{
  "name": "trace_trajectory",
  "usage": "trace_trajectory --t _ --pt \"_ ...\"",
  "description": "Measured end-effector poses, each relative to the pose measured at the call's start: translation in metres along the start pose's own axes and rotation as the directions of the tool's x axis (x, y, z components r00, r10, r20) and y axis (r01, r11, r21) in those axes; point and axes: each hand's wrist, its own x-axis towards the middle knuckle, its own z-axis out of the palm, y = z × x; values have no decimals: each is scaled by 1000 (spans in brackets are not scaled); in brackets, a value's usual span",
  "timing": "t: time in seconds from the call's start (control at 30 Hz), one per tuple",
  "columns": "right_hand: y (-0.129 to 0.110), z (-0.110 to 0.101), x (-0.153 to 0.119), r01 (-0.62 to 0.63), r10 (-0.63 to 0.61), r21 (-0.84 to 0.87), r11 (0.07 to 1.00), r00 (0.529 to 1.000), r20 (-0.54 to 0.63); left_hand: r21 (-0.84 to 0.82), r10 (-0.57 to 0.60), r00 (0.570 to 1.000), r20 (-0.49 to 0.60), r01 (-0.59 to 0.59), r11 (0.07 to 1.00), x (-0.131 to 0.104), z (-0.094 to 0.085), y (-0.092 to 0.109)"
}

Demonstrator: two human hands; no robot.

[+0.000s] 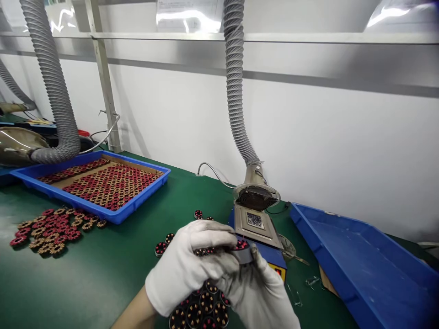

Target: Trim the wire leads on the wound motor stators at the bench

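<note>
Both my hands wear white gloves and meet at the lower centre. A round part (243, 252) with a dark grey rim and a red and black top is between them. My left hand (195, 260) has its fingers closed on the part's left side, and my right hand (259, 285) grips its right side, thumb and fingers round the rim. Beneath and beside the hands, several similar round black parts (206, 302) with tan or red segments lie on the green table (137, 256). A few more sit just behind my left hand.
A blue tray (118, 214) of red and tan parts stands at left, with a loose pile (56, 230) before it. Behind my hands is a heated-looking metal plate device (257, 224) under a duct hood (257, 194). Another blue tray (370, 269) stands at right.
</note>
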Motion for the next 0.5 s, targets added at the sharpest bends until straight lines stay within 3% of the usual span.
trace_trajectory --t 0.1,0.17,0.23,0.37,0.43,0.5 --pt "2 -1 -1 3 -5 -65 998 1000 -25 -200 -43 990 -133 16 980 -3 -2 -4" --pt "2 -2 -3 -10 7 -84 996 999 -34 -253 -50 965 -257 -18 967 -5 -5 -3" --pt "0 -3 -4 -21 18 -93 995 999 -43 -246 -84 950 -300 8 969 -5 -8 0" --pt "-4 -2 -6 13 -20 -75 997 995 -94 -142 -235 970 -58 225 964 -3 -9 10" --pt "-4 -1 -7 20 -32 -98 995 992 -126 -143 -223 975 1 221 965 -3 -5 12" --pt "-4 0 -8 20 -42 -146 989 988 -152 -166 -150 988 -24 144 976 -4 -2 12"
